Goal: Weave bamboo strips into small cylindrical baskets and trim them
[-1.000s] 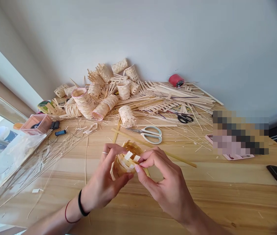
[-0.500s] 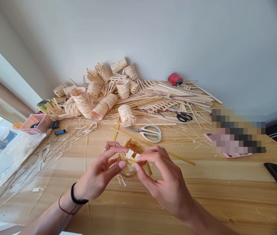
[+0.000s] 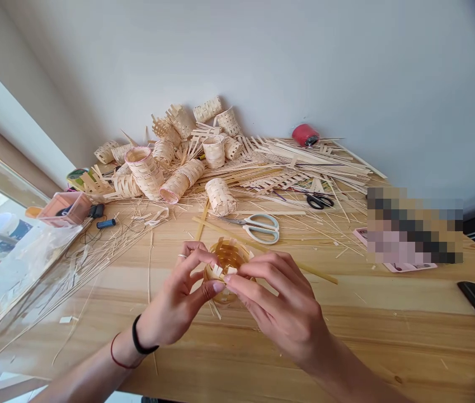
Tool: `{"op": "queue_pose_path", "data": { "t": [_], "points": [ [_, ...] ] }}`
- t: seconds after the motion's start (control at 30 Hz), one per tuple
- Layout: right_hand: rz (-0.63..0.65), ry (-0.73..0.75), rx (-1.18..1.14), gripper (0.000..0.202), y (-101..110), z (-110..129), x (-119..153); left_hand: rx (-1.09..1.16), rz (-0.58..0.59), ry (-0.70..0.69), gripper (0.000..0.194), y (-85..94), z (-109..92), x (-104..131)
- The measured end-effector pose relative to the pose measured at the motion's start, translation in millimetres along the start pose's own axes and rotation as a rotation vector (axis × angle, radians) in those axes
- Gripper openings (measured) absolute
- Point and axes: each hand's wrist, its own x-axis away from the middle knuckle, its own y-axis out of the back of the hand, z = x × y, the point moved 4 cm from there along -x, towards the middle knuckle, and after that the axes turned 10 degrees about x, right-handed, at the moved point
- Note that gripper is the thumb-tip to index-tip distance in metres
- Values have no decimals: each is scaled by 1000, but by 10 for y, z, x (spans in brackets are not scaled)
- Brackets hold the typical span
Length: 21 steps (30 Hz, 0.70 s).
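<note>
Nearest the camera, the left hand (image 3: 180, 302) is gripping the near left side of a small basket (image 3: 229, 254), its thumb pressing outside the rim and its fingers curling over the top. The right hand (image 3: 285, 296) is pinching the same rim at the near right, its fingertips almost meeting the left thumb. Whether they are closing on the rim alone or also on a strip, I cannot tell. The basket is sitting between the two hands, its opening tilting toward the camera, and short pale strip ends (image 3: 217, 270) are poking up at the near edge. Working that edge by fingertip seems to be the step in hand; the next move probably calls for the left hand steadying the rim and the right guiding the strip ends without cracking them. Just beyond, a yellow strip (image 3: 316, 272) is lying across the table (image 3: 203, 358). White-handled scissors (image 3: 268, 230) are resting behind it, and farther back another basket (image 3: 220, 197) is lying on its side before a heap of strips (image 3: 316, 159).
</note>
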Motion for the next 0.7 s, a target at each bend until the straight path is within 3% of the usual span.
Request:
{"op": "queue_pose_path", "data": {
  "t": [0.2, 0.7],
  "points": [
    [46, -178, -134, 23, 35, -24, -22, 41, 57, 7, 12, 11, 17, -26],
    [35, -206, -99, 25, 10, 56, 30, 17, 12, -27, 19, 4, 92, -43]
  ]
}}
